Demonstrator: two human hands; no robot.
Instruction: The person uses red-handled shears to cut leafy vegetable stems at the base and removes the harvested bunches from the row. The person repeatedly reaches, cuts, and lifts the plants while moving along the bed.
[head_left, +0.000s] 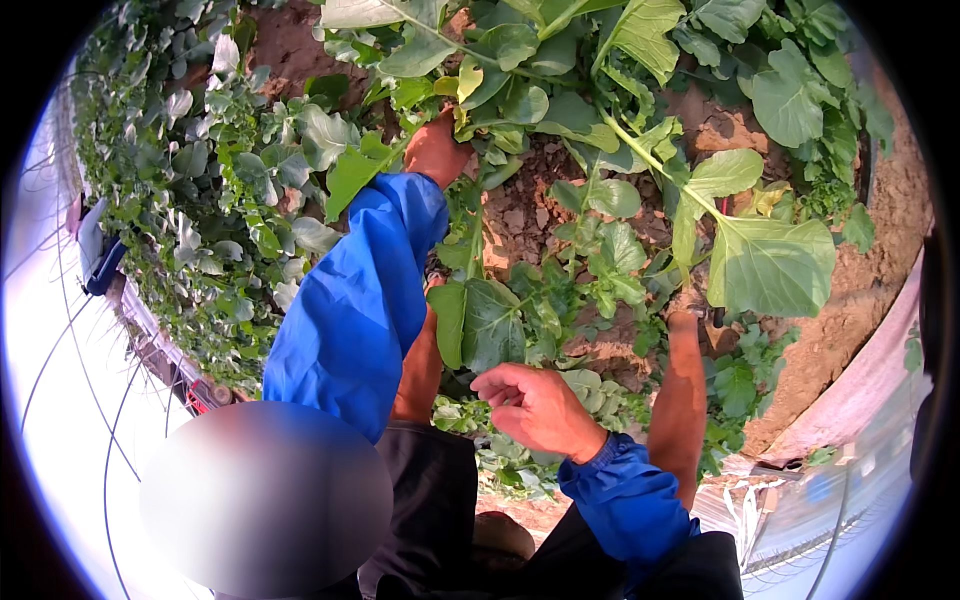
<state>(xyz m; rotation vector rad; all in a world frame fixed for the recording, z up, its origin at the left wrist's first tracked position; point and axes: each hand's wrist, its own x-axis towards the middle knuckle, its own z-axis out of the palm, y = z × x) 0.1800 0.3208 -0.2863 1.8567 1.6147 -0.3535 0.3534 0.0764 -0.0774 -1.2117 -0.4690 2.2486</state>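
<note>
My left hand (439, 148), below a blue sleeve, reaches in among the leaf stalks at the upper middle. Its fingers are hidden by foliage, so its grip cannot be told. My right hand (532, 409) is over the low plants near my legs, its fingers loosely bent and nothing visible in it. Just above it spreads a dark green lobed leaf (493, 322). A large leafy plant (562, 120) stands beyond my left hand. From it a long pale stalk (637, 150) leans to the right, bearing a broad light green leaf (772, 262).
Dense foliage (202, 195) covers the left side. Cracked brown soil (525, 210) shows between the plants. My bare lower legs (679, 397) stand among them. Pale sheeting (847, 397) borders the bare soil at right. A dark blue object (105, 266) lies at the far left edge.
</note>
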